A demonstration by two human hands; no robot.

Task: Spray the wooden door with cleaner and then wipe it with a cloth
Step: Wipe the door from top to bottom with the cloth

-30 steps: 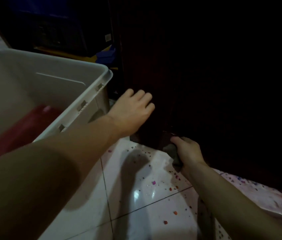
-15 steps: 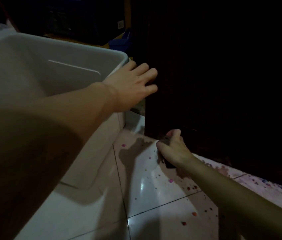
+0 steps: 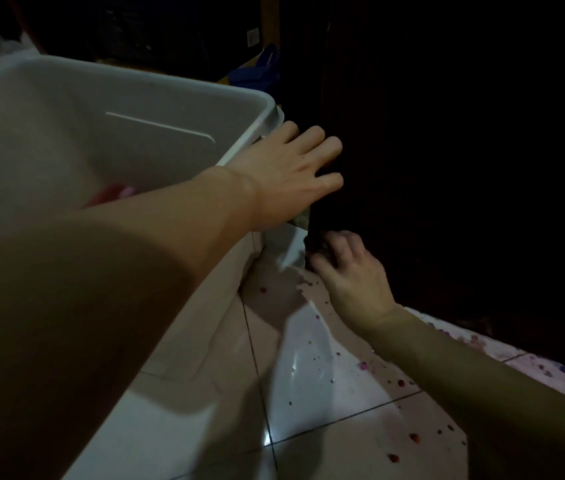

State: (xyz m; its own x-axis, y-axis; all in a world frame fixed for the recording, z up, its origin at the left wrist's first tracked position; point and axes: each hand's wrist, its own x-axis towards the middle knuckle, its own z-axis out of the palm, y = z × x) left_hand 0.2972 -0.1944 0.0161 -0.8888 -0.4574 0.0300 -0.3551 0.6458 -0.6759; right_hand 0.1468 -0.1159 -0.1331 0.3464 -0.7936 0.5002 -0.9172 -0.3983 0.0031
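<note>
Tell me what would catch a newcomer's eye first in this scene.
The large white plastic bin fills the left side, with something red showing inside it. At centre, the left hand lies flat with straight fingers against the edge of the dark wooden door, while lower down the right hand holds a dark cloth against the door's bottom corner. Below them, the glossy white floor tiles are speckled with small coloured spots.

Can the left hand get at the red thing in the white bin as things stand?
Probably yes. The left hand rests with straight fingers on the door edge, holding nothing, right beside the open-topped white bin; the red thing lies just under its forearm.
</note>
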